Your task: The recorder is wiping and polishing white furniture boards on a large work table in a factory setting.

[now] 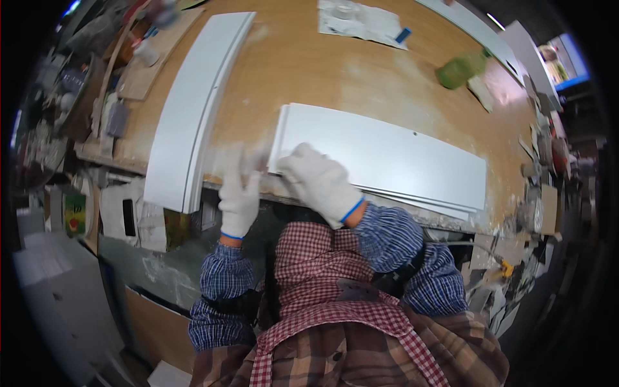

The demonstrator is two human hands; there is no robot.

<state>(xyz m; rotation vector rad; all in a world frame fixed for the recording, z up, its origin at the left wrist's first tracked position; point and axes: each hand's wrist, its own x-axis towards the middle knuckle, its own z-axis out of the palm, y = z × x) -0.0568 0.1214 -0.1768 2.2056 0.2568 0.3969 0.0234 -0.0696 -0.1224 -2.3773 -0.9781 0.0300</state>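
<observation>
Both my hands wear white knitted gloves with blue cuffs. My left hand (240,197) is raised near the table's front edge, between the two stacks of white panels; its fingertips are smeared by motion, but fingers and thumb stand apart. My right hand (319,180) is curled at the left end of the right stack of white panels (393,155), partly over its front corner. What its fingers hold, if anything, is hidden. A small dark reddish blur lies between the hands. The left stack of long white panels (193,109) runs away from me and overhangs the front edge.
The wooden worktable (303,71) has dusty white patches. Farther back lie a paper sheet (361,24), a small blue block (403,35) and a green bottle (461,69). Clutter crowds the left side. A yellow-tipped hose nozzle (506,268) hangs at the front right.
</observation>
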